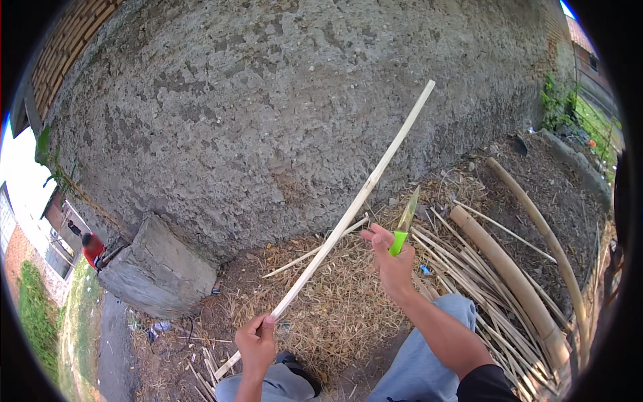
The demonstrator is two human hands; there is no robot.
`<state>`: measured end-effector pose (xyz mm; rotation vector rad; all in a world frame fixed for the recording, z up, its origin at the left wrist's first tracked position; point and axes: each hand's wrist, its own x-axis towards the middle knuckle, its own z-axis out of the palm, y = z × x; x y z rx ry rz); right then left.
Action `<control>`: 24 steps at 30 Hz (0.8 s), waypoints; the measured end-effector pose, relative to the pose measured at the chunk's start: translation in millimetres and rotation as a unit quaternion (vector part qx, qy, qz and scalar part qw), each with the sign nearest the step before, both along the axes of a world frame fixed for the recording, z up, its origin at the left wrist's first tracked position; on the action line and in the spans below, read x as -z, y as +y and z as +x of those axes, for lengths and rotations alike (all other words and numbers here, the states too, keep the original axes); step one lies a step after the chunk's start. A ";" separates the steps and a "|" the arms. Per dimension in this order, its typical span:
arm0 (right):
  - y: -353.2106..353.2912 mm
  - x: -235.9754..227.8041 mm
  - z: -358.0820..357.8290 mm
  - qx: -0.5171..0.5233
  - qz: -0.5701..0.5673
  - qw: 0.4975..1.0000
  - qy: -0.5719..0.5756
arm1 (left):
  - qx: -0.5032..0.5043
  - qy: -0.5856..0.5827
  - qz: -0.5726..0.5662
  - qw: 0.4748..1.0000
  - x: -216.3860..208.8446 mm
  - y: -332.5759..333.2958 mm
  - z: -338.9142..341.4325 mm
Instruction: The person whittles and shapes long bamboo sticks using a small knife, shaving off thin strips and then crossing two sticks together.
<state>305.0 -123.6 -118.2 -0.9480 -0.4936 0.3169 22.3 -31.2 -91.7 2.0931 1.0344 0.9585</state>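
Note:
My left hand point(256, 343) grips the lower part of a long pale bamboo strip point(362, 194) that slants up and to the right in front of a rough grey wall. My right hand point(390, 260) holds a knife with a green handle point(398, 242), its blade point(408, 211) pointing up just right of the strip. The thumb and fingers of that hand are partly spread around the handle. My knees in grey trousers point(429, 348) show at the bottom.
A rough plastered wall point(281, 107) fills the background, with a concrete block point(157, 271) at its foot on the left. Thick bamboo poles point(509, 268) and several split strips point(462, 268) lie on the right. Dry shavings point(335, 301) cover the ground.

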 end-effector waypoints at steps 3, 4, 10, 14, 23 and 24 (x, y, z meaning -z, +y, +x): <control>-0.7 -3.3 -1.1 -0.027 -0.006 0.999 0.043 | -0.019 0.000 -0.001 1.000 -2.4 -13.1 -42.1; -0.1 -0.9 -2.0 -0.027 -0.005 0.999 0.047 | -0.019 0.004 0.000 1.000 -0.8 -19.2 -54.4; 2.9 1.2 -12.9 -0.092 0.058 0.993 0.051 | -0.075 0.089 0.104 0.988 14.2 -49.1 -116.0; 4.7 11.2 -13.7 -0.111 0.003 0.992 0.056 | -0.110 0.124 0.289 0.943 7.1 -55.0 -117.2; 11.0 21.4 -32.6 -0.097 -0.018 0.979 0.179 | -0.114 0.315 0.369 0.867 -18.5 -55.5 -78.3; 11.5 20.5 -36.3 -0.098 -0.017 0.979 0.179 | -0.116 0.315 0.370 0.867 -19.8 -60.6 -63.7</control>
